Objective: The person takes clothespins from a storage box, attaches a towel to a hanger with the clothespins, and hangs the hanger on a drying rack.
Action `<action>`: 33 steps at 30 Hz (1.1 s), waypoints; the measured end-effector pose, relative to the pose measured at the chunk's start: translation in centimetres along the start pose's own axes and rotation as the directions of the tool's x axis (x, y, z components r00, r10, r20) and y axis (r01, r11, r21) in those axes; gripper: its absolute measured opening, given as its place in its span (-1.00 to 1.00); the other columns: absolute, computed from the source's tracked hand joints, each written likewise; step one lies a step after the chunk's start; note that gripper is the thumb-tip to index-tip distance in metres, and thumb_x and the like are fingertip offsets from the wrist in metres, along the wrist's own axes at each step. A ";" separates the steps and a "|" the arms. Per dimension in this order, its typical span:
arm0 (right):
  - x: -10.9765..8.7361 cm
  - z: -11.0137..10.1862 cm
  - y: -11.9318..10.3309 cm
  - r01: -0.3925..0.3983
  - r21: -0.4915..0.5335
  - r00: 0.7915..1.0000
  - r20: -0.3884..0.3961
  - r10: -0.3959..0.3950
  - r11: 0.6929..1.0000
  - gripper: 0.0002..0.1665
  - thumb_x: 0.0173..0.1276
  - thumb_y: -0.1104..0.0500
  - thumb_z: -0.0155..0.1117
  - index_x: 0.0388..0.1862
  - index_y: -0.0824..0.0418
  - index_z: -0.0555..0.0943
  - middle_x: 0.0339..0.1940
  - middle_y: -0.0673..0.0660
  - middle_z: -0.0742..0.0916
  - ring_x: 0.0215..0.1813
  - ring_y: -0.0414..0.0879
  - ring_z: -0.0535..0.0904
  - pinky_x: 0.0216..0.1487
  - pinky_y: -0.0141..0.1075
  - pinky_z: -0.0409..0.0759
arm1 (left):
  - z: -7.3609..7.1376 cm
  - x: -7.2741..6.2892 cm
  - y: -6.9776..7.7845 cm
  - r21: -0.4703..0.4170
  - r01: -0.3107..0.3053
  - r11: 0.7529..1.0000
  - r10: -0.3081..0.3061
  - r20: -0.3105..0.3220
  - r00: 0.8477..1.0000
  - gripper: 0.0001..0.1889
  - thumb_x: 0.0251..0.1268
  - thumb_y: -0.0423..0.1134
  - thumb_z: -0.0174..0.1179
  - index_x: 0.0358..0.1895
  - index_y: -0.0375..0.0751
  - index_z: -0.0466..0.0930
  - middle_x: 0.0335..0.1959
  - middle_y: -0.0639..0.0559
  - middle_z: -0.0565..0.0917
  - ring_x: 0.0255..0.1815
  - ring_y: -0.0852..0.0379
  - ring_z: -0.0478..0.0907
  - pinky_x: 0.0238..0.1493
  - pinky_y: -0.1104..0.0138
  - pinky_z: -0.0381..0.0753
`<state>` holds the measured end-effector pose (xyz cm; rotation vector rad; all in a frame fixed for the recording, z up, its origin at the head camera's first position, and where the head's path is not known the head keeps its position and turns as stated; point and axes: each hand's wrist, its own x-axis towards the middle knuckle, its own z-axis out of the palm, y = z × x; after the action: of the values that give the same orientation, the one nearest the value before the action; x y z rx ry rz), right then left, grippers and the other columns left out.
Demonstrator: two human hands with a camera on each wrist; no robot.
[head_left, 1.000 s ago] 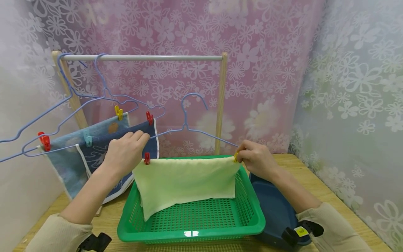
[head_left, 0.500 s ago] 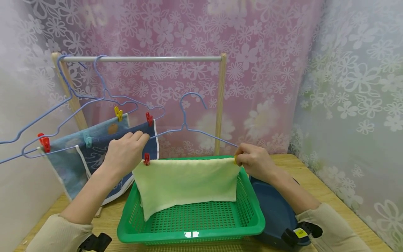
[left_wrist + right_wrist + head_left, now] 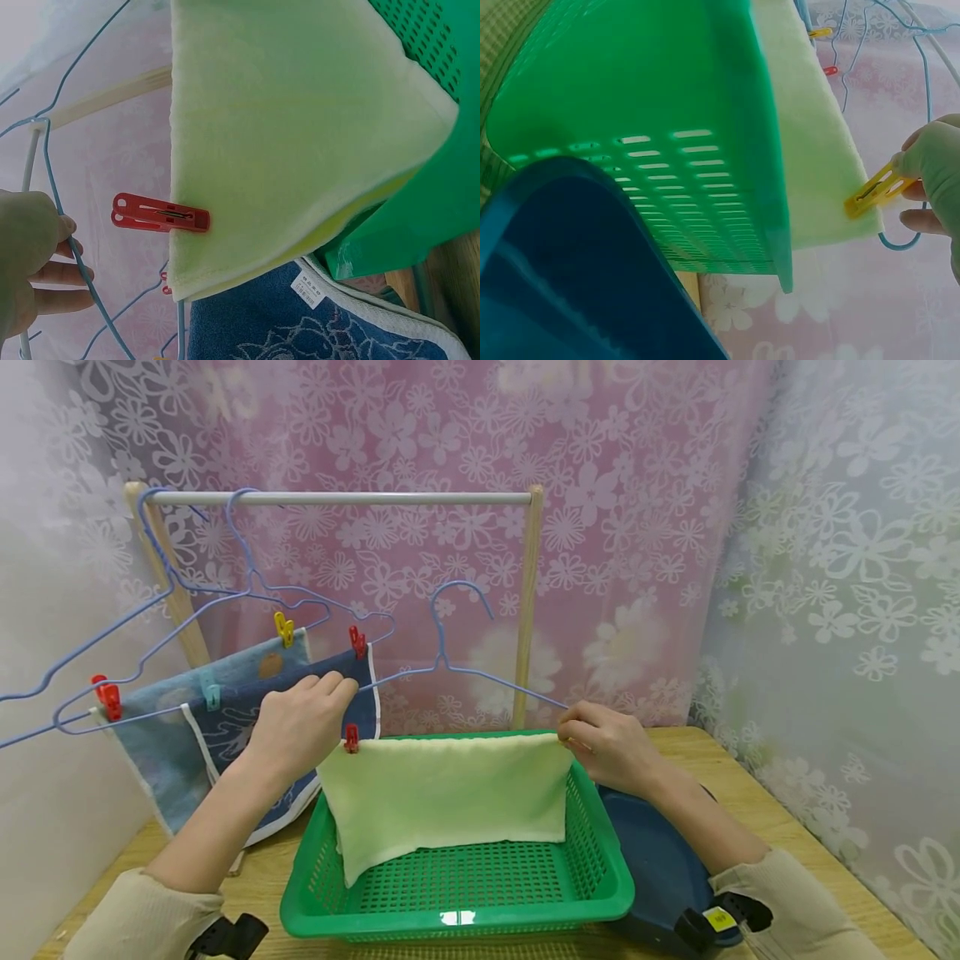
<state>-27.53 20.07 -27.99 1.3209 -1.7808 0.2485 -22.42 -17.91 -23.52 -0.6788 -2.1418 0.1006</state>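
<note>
A pale yellow towel [image 3: 450, 793] hangs folded along the lower bar of a blue wire hanger [image 3: 442, 647], partly inside the green basket [image 3: 457, 922]. My left hand [image 3: 303, 718] grips the hanger's left shoulder; in the left wrist view its fingers curl round the blue wire. Close by, a red clothespin [image 3: 161, 214] clamps the towel's left end. At the other end my right hand [image 3: 607, 739] pinches a yellow clothespin [image 3: 874, 193], whose tip bites the towel's right corner. In the head view the fingers mostly cover this clothespin.
Behind on the left, a rack rail [image 3: 337, 497] carries two hangers with blue cloths [image 3: 255, 693] pinned by red, yellow and teal clothespins. A dark blue basin [image 3: 652, 860] stands right of the basket on the wooden table [image 3: 750, 810].
My right hand has shifted slightly at the towel's right corner, and its fingers now cover more of the yellow clothespin. The towel's lower right edge hangs slightly lower. My left hand stays put.
</note>
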 end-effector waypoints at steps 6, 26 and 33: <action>-0.2 0.1 0.2 0.019 0.017 1.000 -0.010 -0.018 1.000 -0.77 -0.04 0.47 0.34 -0.40 0.23 0.60 -0.29 0.14 0.62 -0.37 -0.03 0.59 -0.62 -0.37 0.45 | 0.0 0.0 0.0 0.009 0.005 1.000 -0.005 0.011 1.000 -0.85 0.06 -0.54 0.16 -0.28 -0.31 0.56 -0.40 -0.11 0.58 -0.52 0.00 0.52 -0.81 0.32 0.31; -0.6 0.1 0.9 -0.099 -0.098 0.991 -0.104 0.089 0.990 -0.91 0.21 0.32 0.24 -0.31 0.32 0.63 -0.31 0.23 0.64 -0.35 0.07 0.60 -0.48 -0.16 0.56 | -2.2 0.1 -0.9 0.071 0.096 0.993 -0.097 0.017 0.995 -0.84 -0.02 -0.53 0.17 -0.30 -0.38 0.52 -0.44 -0.17 0.55 -0.52 -0.09 0.52 -0.84 0.20 0.35; -0.9 -0.3 2.0 -0.287 -0.073 0.958 -0.040 0.285 0.955 -0.89 0.20 0.29 0.28 -0.31 0.32 0.63 -0.36 0.21 0.67 -0.32 0.10 0.57 -0.40 -0.10 0.55 | -3.5 0.5 -2.1 0.076 0.134 0.988 -0.131 -0.053 0.990 -0.89 0.04 -0.55 0.08 -0.33 -0.40 0.54 -0.46 -0.20 0.56 -0.56 -0.13 0.52 -0.87 0.19 0.29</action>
<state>-29.07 21.69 -27.85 0.9969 -1.9349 0.3518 -20.85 -19.98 -20.31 -0.4866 -2.1190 0.0962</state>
